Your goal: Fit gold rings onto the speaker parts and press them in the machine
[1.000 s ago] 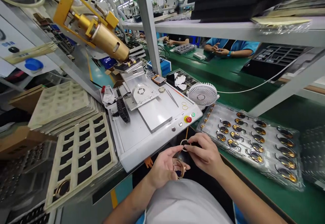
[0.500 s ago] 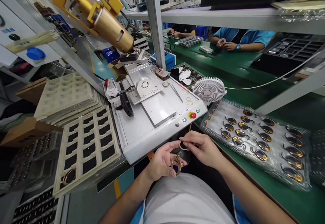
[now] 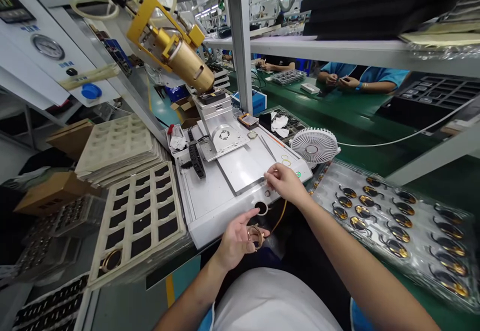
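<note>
Above my lap, my left hand [image 3: 237, 241] holds a round gold watch case [image 3: 255, 237] between thumb and fingers. A thin pale ring [image 3: 266, 210] hangs at the tip of that hand's index finger. My right hand [image 3: 283, 181] is over the front edge of the white machine [image 3: 221, 216], beside its buttons, with thumb and fingers pinched together. Whatever it may hold is too small to make out. Tweezers [image 3: 267, 147] and small yellow rings [image 3: 286, 161] lie on the machine top just beyond my right hand.
A metal fixture [image 3: 225, 138] stands on the machine under a brass-coloured press head [image 3: 191, 68]. To the left is a cream tray [image 3: 125, 243] with black inserts and a gold case. A white fan [image 3: 314, 146] and a clear tray [image 3: 375, 206] of round parts are right. Co-workers sit across.
My right hand has moved away from the pale ring, up and forward to the machine's front edge. My left hand still holds the watch case, and the pale ring stays at its index fingertip.
</note>
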The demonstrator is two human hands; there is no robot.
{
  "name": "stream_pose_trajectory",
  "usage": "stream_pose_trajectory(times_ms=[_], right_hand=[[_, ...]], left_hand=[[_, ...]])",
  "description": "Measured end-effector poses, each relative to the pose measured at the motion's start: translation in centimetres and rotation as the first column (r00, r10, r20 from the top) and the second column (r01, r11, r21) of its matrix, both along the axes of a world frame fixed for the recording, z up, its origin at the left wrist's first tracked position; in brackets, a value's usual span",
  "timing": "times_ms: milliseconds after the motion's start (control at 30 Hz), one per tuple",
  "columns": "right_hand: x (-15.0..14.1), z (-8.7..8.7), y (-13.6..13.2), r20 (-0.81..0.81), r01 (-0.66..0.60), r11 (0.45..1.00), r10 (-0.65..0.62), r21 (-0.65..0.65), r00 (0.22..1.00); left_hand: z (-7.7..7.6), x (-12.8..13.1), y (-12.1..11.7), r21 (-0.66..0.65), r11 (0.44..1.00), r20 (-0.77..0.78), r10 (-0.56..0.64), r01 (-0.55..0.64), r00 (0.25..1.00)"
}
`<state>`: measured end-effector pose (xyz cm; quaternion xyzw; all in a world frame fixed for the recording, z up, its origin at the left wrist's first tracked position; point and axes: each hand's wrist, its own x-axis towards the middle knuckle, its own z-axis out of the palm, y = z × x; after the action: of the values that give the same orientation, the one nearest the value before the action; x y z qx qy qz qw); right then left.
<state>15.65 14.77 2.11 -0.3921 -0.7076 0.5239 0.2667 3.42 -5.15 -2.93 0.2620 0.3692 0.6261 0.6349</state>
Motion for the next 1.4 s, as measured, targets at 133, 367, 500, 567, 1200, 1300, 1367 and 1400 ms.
stream_pose_trajectory(times_ms=[133, 367, 500, 567, 1200, 1300, 1367, 1400], right_hand=[[-1.8, -0.1, 2.1, 0.067, 0.133, 0.991, -0.132, -0.018, 0.989], [3.0, -2.2, -4.8, -0.095, 0.058, 0.997, -0.062, -0.046, 0.994], [3.5, -3.6, -9.0, -0.281, -0.111, 0.963, 0.039, -0.245, 0.959], [3.2, -3.6, -9.4, -0.347, -0.065, 0.953, -0.043, -0.295, 0.937], [5.6, -2.1, -7.7, -0.382, -0.211, 0.855, 0.016, -0.473, 0.924], [5.6, -2.3, -7.8, -0.396, -0.190, 0.835, -0.036, -0.516, 0.917], [5.5, -2.3, -7.9, -0.412, -0.194, 0.801, -0.070, -0.566, 0.909], [5.5, -2.2, -7.9, -0.417, -0.203, 0.782, -0.079, -0.590, 0.906]], left_hand=[[-0.1, -0.2, -1.1, 0.066, 0.998, -0.094, 0.010, -0.004, 0.995], [-0.6, 0.6, -2.8, 0.116, 0.990, -0.528, 0.130, -0.081, 0.839], [-0.8, 2.2, -1.9, 0.138, 0.990, -0.803, 0.088, 0.041, 0.590], [-0.7, 2.8, -1.2, 0.132, 0.986, -0.884, 0.069, 0.106, 0.462], [-0.7, 1.6, -0.5, 0.286, 0.904, -0.925, 0.173, 0.318, 0.340], [-0.7, 1.5, -0.7, 0.335, 0.893, -0.872, 0.173, 0.300, 0.457], [-0.7, 1.3, -0.8, 0.404, 0.881, -0.787, 0.199, 0.245, 0.585], [-0.6, 1.1, -0.8, 0.439, 0.878, -0.726, 0.222, 0.191, 0.650]])
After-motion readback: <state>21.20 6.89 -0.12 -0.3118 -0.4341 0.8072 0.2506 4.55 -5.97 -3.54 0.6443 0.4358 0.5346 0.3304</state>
